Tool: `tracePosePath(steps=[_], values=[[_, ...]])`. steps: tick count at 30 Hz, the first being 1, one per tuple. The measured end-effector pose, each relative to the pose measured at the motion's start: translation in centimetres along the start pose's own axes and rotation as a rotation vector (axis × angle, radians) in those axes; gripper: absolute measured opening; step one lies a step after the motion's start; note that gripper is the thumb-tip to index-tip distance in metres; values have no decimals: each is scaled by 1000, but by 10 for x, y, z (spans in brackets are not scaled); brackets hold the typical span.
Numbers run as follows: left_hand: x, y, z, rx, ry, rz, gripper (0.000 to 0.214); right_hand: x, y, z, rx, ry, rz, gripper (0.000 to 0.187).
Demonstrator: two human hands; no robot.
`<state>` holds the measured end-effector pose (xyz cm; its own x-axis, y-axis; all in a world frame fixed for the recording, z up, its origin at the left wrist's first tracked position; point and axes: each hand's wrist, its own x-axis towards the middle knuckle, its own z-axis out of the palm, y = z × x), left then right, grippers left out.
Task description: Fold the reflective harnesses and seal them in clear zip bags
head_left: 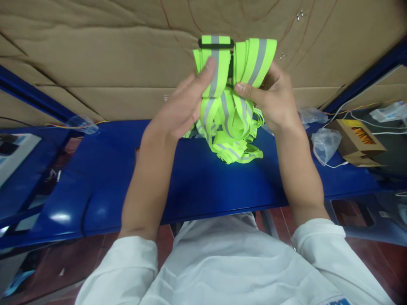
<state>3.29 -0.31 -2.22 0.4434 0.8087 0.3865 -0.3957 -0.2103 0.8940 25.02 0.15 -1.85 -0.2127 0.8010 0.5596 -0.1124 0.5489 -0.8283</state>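
Both hands hold up a bundle of neon yellow-green reflective straps (225,112) with grey stripes. My left hand (190,95) is closed on the left folds, its thumb pressed on the grey stripe just below a black slide buckle (216,44). My right hand (270,95) pinches the right folds, thumb in front and fingers behind. Between the two sides more black plastic shows partly. Loops of strap hang down between my wrists, and a heap of the same strap (238,150) lies on the blue table (222,182) below.
A cardboard sheet (111,55) stands behind the table between blue frame posts. To the right are a clear plastic bag (326,144), an open cardboard box (361,142) and white cables. Another clear plastic piece (83,123) lies at the left back.
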Motion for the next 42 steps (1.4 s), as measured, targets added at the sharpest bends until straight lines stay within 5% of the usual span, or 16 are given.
tracePosePath(steps=[2,9,12,16,21,26,28,34,42], values=[[1,6,1,-14,-85,-55,47,1,5,2,44,13,-23,37],[7,-9,-10,43,56,28,42,4,6,8,146,115,40,35],[6,-10,-11,65,47,90,38,4,4,5,145,138,51,28],[6,-11,-14,107,24,97,59,4,2,2,155,159,10,20],[2,-13,-23,106,-9,91,53,2,-1,8,66,215,43,31],[-7,-8,-40,253,-280,-123,114,6,-3,5,111,315,-39,24],[-8,-10,-43,339,-267,-195,113,9,-3,-1,94,358,-81,25],[4,-29,-42,667,39,0,34,15,-3,-17,-4,349,-49,35],[8,-31,-25,810,563,164,36,20,10,-21,138,282,-123,41]])
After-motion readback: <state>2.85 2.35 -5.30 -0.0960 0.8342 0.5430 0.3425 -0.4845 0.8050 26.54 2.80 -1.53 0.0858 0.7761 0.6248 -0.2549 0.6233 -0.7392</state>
